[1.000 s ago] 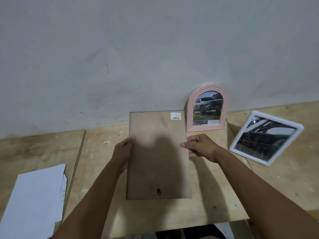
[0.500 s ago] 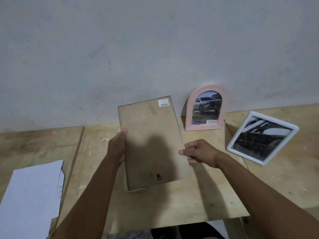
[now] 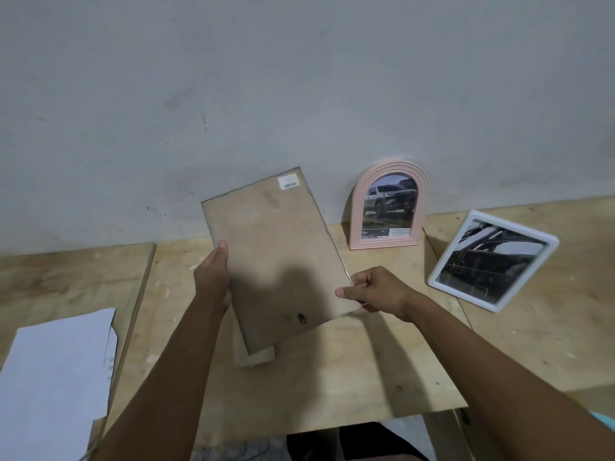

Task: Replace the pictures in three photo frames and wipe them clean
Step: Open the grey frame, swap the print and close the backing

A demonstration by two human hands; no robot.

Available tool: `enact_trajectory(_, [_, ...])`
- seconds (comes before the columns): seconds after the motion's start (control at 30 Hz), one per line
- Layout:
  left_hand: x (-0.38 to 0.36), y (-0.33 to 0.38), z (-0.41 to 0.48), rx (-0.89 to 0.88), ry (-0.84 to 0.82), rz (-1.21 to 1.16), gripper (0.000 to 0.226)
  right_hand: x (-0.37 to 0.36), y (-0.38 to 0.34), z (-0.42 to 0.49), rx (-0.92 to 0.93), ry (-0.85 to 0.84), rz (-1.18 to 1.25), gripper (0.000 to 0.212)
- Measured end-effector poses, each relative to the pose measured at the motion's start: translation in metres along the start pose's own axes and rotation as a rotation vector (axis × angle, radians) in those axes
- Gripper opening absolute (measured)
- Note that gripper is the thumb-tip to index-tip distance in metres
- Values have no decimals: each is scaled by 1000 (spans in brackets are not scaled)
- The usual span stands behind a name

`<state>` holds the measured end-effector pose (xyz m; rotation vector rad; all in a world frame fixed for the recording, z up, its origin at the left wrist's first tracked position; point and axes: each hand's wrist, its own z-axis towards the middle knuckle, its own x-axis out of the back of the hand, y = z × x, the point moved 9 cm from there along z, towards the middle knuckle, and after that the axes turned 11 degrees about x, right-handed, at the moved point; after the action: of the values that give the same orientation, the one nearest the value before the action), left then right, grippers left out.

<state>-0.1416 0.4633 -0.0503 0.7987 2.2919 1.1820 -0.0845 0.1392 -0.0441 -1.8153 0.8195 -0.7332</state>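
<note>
A brown backing board point(image 3: 276, 254) with a white sticker and a small hanger is tilted up above the wooden table point(image 3: 332, 377). My left hand point(image 3: 213, 277) grips its left edge and my right hand point(image 3: 376, 291) pinches its right edge. Under the board's lower corner a pale frame piece point(image 3: 256, 357) shows on the table, mostly hidden. A pink arched frame point(image 3: 386, 204) with a car picture leans on the wall. A white rectangular frame point(image 3: 492, 259) with a dark picture lies to the right.
White paper sheets point(image 3: 56, 377) lie on a second wooden table point(image 3: 66, 277) at the left, across a narrow gap. A grey wall point(image 3: 299, 94) rises right behind the tables. The front table edge is near my body.
The backing board has been lifted off the table and turned counterclockwise, its top tilting left. Both hands rose with it, and the pale piece beneath came into sight.
</note>
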Motion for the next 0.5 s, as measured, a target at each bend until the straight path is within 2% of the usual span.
enact_trajectory(0.07, [1, -1, -2, -1, 27, -31, 46, 0, 8, -5, -24, -3, 57, 17])
enact_trajectory(0.13, [1, -1, -6, -9, 57, -43, 44, 2, 14, -3, -26, 22, 110, 28])
enact_trajectory(0.23, [0, -6, -7, -14, 78, -75, 42, 14, 17, 1, -20, 155, 173, 47])
enact_trajectory(0.4, [-4, -14, -14, 36, 104, -125, 22, 29, 15, 8, -29, 258, 125, 42])
enact_trajectory(0.5, [-2, -21, -10, 59, 124, -154, 27, 21, 15, 6, -38, 249, 234, 46])
